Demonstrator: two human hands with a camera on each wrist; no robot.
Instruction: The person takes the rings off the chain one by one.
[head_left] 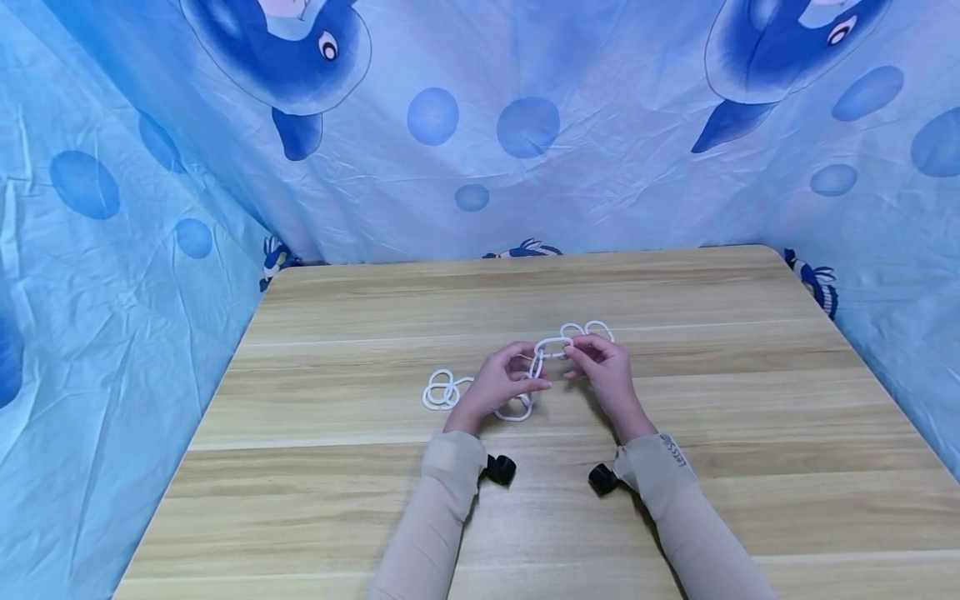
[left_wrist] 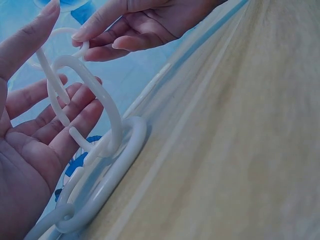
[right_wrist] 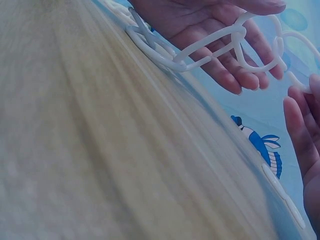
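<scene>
My right hand (head_left: 606,375) pinches a white plastic chain link (head_left: 553,342) between thumb and fingertips, above the table. That link has a gap in its loop and hooks through another white link (left_wrist: 90,80) beside my left hand (head_left: 498,383). The left fingers are spread and fairly straight, thumb well apart, with the link lying across them. From there the white chain (left_wrist: 110,185) runs down to the table, partly hidden by the left hand and wrist. Its far end, a small cluster of links (head_left: 442,398), lies left of that hand.
Two loose-looking white links (head_left: 597,323) lie just beyond the right hand, partly covered by it. The wood-grain table (head_left: 337,500) meets a blue curtain (head_left: 480,150) with dolphin prints at the back. Black wrist cameras (head_left: 501,469) sit at both cuffs.
</scene>
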